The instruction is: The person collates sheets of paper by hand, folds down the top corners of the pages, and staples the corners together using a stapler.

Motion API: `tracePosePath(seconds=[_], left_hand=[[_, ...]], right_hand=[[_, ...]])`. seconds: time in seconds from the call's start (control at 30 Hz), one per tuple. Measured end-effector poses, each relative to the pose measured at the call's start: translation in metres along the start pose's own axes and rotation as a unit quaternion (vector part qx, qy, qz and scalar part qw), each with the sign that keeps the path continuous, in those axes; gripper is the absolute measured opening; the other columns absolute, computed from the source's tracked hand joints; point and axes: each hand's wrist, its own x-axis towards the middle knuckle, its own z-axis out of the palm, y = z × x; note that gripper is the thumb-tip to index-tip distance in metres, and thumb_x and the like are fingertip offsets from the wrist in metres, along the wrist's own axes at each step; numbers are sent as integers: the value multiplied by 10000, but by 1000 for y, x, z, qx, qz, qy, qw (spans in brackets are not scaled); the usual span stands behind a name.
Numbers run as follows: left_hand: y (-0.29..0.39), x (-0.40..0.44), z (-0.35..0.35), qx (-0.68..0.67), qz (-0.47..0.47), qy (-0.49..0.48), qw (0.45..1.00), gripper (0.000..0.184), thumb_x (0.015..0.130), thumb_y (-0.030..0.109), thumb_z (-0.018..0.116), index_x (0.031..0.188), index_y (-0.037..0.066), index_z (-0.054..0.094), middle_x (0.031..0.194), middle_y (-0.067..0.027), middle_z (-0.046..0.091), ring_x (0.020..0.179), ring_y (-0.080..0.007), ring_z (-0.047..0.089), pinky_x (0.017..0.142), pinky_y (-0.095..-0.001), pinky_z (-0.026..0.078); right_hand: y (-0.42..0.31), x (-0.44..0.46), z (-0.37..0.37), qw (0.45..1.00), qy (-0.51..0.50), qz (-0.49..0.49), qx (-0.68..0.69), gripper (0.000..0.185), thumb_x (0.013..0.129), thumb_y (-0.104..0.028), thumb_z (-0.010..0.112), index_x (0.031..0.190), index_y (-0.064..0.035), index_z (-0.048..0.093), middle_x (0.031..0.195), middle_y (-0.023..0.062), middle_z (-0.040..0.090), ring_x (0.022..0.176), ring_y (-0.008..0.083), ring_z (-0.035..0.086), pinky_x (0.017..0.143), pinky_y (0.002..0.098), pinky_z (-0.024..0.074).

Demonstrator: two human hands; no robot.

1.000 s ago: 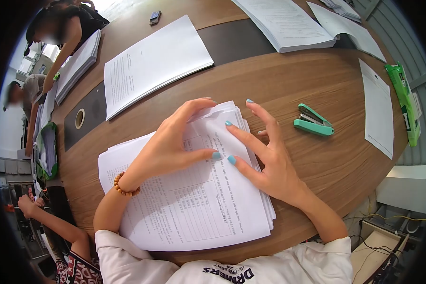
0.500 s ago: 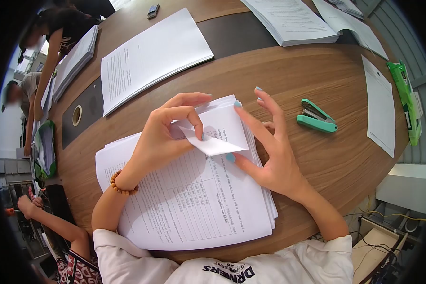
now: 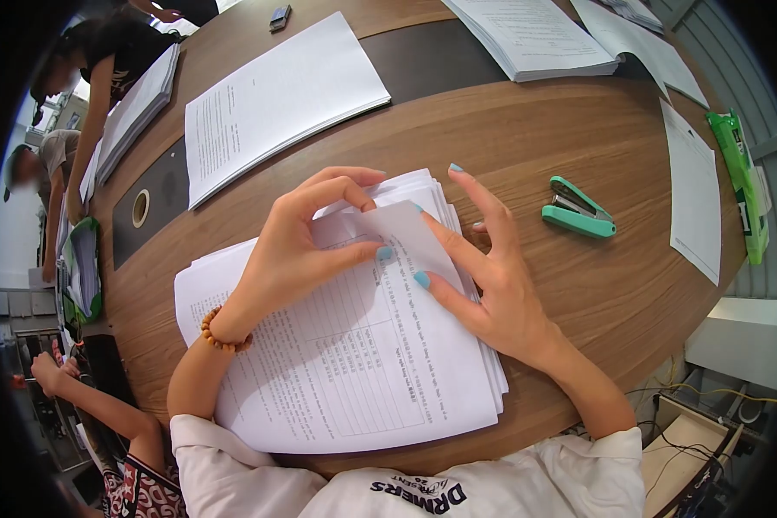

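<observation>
A thick stack of printed paper (image 3: 354, 363) lies before me on the table, with text and a ruled form on its top sheet. My left hand (image 3: 298, 233) pinches the far edge of the top sheet, thumb on the print and fingers curled behind. The far edge of that sheet is lifted and bent up. My right hand (image 3: 501, 285) is at the same sheet's right edge, its thumb on the printed face and its index fingertip at the raised corner. A teal stapler (image 3: 580, 209) lies on the table to the right of that hand.
Other paper stacks (image 3: 285, 104) (image 3: 535, 43) lie farther back. At the right are a single sheet (image 3: 692, 198) and a green packet (image 3: 741, 186). A round table hole (image 3: 141, 210) is at the left. Other people work along the left side, near a green-edged folder (image 3: 85, 268).
The folded-over corner has come upright, showing its printed side. My left thumb has moved onto the sheet's face, while my right index finger has shifted slightly toward the corner.
</observation>
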Motion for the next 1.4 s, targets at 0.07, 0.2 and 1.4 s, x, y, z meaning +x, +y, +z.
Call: tracePosePath(seconds=[0.07,0.2,1.4], left_hand=[[1,0,1,-2,5,3,1000,182,649,21,729,761,63,591,1180,-88,568,1091,-204,521,894,-317,437],[-2,-1,3,-2,47,29,998,187,629,11,733,741,62,592,1108,-72,579,1054,-188,524,880,-311,438],[10,-4,10,-93,0,77,993,264,577,-102,699,765,83,710,901,-5,593,809,-118,556,747,-239,455]], right_hand=[[1,0,2,999,3,11,35,502,751,-132,678,1234,-102,546,1400,178,272,1267,362,298,1023,434,303],[0,0,3,999,9,14,51,519,752,-123,675,1252,-126,537,1401,178,269,1266,362,299,1026,434,300],[-1,-1,6,999,36,-31,-25,549,717,-61,659,1248,-136,539,1406,172,267,1262,371,306,1022,436,314]])
